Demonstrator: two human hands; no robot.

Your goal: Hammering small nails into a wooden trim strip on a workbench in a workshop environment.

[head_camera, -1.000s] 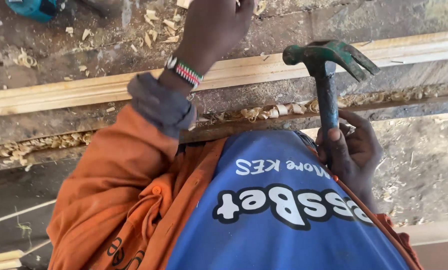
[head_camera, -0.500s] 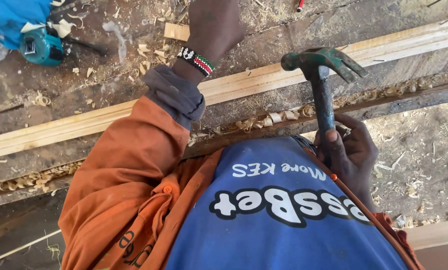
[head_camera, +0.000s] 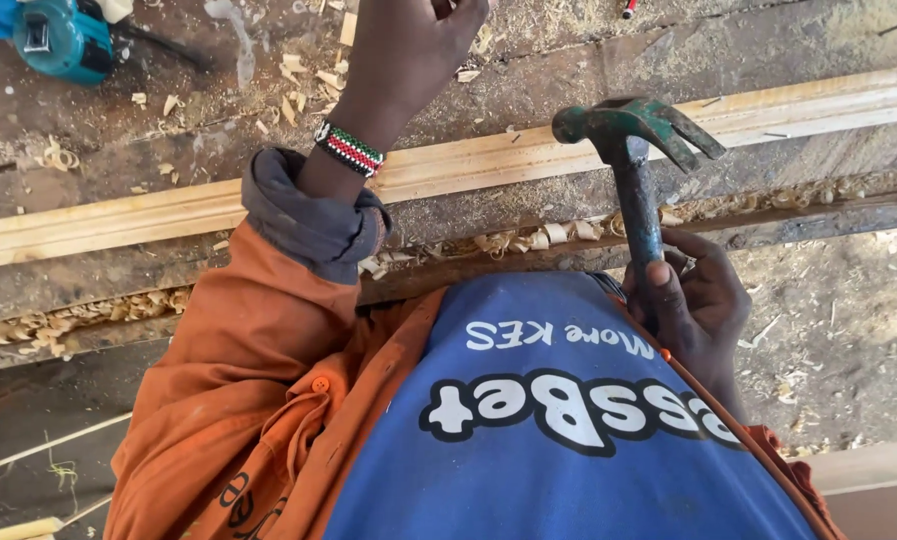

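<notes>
My right hand (head_camera: 693,300) is closed around the dark handle of a green claw hammer (head_camera: 628,125). It holds the hammer upright, close to my chest, with the head above a long pale wooden strip (head_camera: 488,160) that lies across the workbench. My left hand (head_camera: 408,50) reaches over the strip to the far part of the bench. A beaded wristband and an orange sleeve with a grey cuff show on that arm. Its fingers are curled and cut off by the top edge, so anything in them is hidden.
The dark workbench (head_camera: 568,60) is littered with wood shavings (head_camera: 528,240) and small chips. A teal power tool (head_camera: 58,40) lies at the far left. A red pencil tip (head_camera: 628,8) shows at the top. Sawdust-covered ground (head_camera: 838,320) lies to the right.
The view shifted a little. My left hand moved slightly left and nearer along the bench. The hammer stays upright in my right hand, almost in the same place.
</notes>
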